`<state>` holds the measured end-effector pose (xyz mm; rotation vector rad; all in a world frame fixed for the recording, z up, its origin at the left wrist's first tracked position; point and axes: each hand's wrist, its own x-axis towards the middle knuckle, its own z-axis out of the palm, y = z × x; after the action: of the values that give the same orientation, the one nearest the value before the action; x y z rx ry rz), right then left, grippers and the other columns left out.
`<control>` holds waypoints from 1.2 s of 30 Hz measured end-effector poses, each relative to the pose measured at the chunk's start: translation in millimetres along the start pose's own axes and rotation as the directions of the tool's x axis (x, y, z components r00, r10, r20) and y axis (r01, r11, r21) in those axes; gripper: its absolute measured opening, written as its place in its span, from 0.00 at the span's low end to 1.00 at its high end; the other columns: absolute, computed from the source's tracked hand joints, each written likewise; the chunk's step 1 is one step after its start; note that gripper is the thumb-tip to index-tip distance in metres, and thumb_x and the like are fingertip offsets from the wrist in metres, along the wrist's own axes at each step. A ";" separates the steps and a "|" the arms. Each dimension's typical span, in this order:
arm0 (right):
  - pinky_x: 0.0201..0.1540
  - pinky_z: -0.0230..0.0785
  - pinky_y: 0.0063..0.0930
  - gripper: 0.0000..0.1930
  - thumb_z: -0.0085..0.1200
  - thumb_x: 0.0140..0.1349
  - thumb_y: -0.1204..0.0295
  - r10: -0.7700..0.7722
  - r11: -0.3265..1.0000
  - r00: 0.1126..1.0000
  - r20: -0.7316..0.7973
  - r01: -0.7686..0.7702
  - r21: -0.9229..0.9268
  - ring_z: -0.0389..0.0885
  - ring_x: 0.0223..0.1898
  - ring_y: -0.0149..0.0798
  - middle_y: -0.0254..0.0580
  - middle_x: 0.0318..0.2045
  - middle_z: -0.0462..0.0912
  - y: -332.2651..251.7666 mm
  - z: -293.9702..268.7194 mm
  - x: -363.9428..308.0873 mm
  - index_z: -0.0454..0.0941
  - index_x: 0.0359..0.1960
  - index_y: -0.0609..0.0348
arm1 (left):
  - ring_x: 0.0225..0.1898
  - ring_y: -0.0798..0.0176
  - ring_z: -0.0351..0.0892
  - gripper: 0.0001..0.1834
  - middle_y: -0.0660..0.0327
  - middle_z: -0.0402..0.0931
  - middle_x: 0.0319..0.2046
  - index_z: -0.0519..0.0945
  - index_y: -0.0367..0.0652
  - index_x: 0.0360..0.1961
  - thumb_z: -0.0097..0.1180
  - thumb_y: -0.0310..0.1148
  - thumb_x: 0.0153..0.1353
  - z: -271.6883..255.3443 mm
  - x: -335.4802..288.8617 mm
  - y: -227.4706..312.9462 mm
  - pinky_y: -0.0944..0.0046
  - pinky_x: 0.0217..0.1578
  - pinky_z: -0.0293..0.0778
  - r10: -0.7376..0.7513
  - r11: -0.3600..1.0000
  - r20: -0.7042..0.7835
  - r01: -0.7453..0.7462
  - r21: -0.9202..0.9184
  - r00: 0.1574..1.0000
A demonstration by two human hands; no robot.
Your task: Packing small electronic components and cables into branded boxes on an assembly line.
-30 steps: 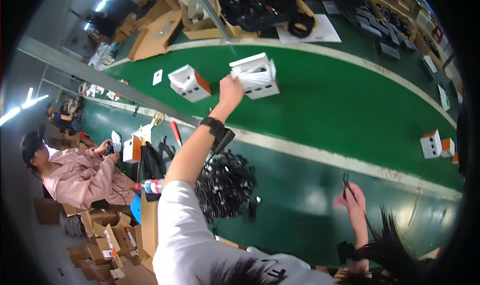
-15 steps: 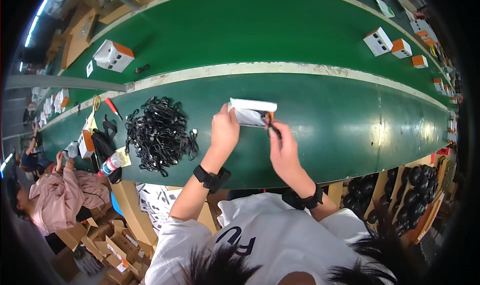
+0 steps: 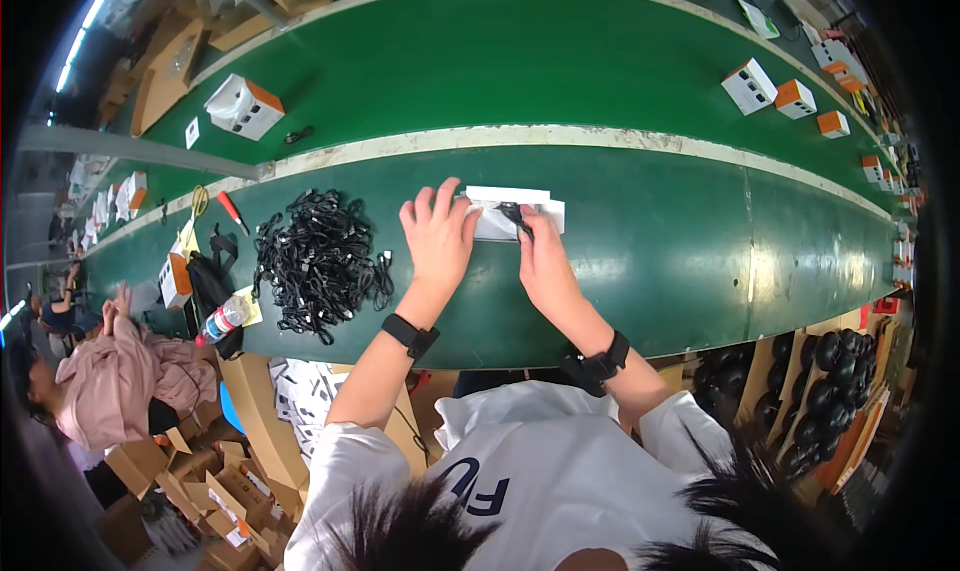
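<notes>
A small white open box [image 3: 490,233] lies on the dark green bench in front of me, with its flaps raised. My right hand [image 3: 543,256] pinches a bundled black cable [image 3: 513,214] over the box opening. At the box's left end is my left hand [image 3: 437,239], its fingers spread and its thumb side against the edge. Left of that hand lies a big heap of bundled black cables [image 3: 315,261].
Left of the heap are a plastic bottle [image 3: 226,318], a red-handled tool [image 3: 232,212] and yellow-handled scissors [image 3: 200,203]. A pale ledge [image 3: 600,137] separates the bench from a green belt bearing white-and-orange boxes [image 3: 750,87]. A co-worker in pink [image 3: 110,391] sits at left.
The box has gone from tilted in my hands to resting on the bench. My left hand has loosened and spread its fingers; my right hand has moved left and up with the cable.
</notes>
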<state>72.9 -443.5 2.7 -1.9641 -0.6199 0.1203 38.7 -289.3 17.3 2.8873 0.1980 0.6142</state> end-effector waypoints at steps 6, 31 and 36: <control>0.47 0.64 0.42 0.11 0.43 0.53 0.84 -0.071 0.977 0.973 0.219 0.113 -0.183 0.67 0.47 0.55 0.58 0.41 0.72 -5.9 -8.2 25.9 0.65 0.39 0.69 | 0.61 0.49 0.52 0.10 0.59 0.62 0.55 0.79 0.44 0.33 0.55 0.35 0.51 -3.9 -4.0 9.2 0.40 0.57 0.47 0.005 0.999 0.082 -0.008 0.033 0.997; 0.31 0.70 0.36 0.02 0.51 0.47 0.77 -0.232 0.731 0.892 0.389 0.424 -0.535 0.76 0.32 0.44 0.42 0.29 0.73 1.5 -54.4 71.7 0.75 0.24 0.59 | 0.59 0.49 0.56 0.06 0.55 0.66 0.49 0.79 0.43 0.24 0.56 0.31 0.43 4.6 3.1 36.3 0.39 0.60 0.45 -0.087 0.992 0.138 0.098 -0.081 0.987; 0.32 0.72 0.39 0.05 0.46 0.51 0.76 -0.229 0.713 0.790 0.569 0.534 -0.455 0.77 0.30 0.50 0.52 0.35 0.73 -7.3 -43.1 85.1 0.72 0.28 0.63 | 0.51 0.50 0.64 0.09 0.56 0.69 0.43 0.78 0.42 0.28 0.57 0.28 0.42 -7.8 8.3 22.8 0.41 0.54 0.55 -0.069 0.995 -0.051 0.065 -0.079 0.996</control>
<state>158.6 -435.9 44.7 -2.3630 -1.5672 0.1535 45.0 -309.0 32.2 2.7794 0.2713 0.6727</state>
